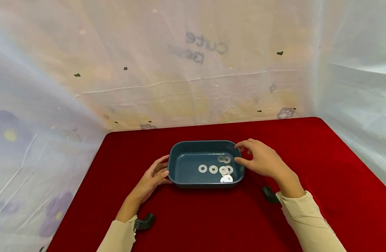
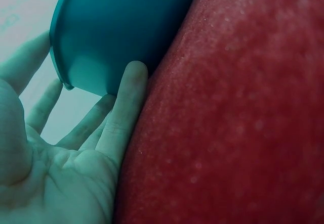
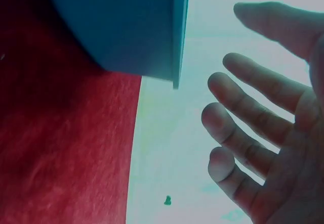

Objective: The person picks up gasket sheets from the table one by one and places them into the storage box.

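A blue-grey rectangular tray (image 1: 186, 175) with rounded corners rests on the red cloth. Inside it lie several flat metal washers (image 1: 213, 169), mostly toward its right end, some overlapping. My left hand (image 1: 152, 180) is at the tray's left end. Its nearly straight fingers (image 2: 132, 82) touch the outer wall, with the thumb by the rim. Over the right end hovers my right hand (image 1: 262, 157), its fingers loosely bent and spread from the thumb. In the right wrist view, that hand's fingers (image 3: 217, 120) are apart from the tray wall (image 3: 131, 32) and hold nothing.
Red cloth (image 1: 193, 220) covers the table, whose far edge runs behind the tray. Pale patterned sheets (image 1: 193, 87) hang at the back and both sides. A dark device (image 1: 145, 222) sits at the left wrist, another (image 1: 269, 194) by the right.
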Motion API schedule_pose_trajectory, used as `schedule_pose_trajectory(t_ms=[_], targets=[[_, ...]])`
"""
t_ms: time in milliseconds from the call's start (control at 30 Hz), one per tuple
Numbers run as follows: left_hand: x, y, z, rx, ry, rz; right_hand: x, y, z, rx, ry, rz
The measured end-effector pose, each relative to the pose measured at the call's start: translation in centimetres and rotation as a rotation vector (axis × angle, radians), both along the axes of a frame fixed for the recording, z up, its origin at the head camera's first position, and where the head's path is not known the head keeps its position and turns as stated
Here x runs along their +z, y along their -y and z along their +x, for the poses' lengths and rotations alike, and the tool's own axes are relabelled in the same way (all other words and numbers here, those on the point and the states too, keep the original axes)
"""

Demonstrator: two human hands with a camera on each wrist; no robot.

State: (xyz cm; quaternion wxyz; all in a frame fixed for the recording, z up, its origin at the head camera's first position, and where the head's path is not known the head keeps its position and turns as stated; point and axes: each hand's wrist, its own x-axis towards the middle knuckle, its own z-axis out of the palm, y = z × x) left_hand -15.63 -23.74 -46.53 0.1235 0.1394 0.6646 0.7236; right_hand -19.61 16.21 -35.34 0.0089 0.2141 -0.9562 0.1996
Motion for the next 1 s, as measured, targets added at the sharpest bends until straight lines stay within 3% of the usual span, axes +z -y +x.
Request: schedule_pose_trajectory(t_ms=[367,733,900,1000], targets=[[0.1,0.3,0.2,-0.011,-0.007,-0.004,-2.1,-1.6,1.2,-0.005,0.017,-0.085],[0.5,0.5,0.9,0.012,0.014,-0.023,-2.4,-1.8,1.4,0.000,0.017,-0.095],[1.2,1.0,1.0,0.029,0.005,-0.095,-2.4,-2.2,1.6,-0.029,0.017,-0.093],[1.9,1.5,1.2,0.068,-0.038,-0.201,-2.4,-2.6,1.9,-0.034,0.003,-0.080]])
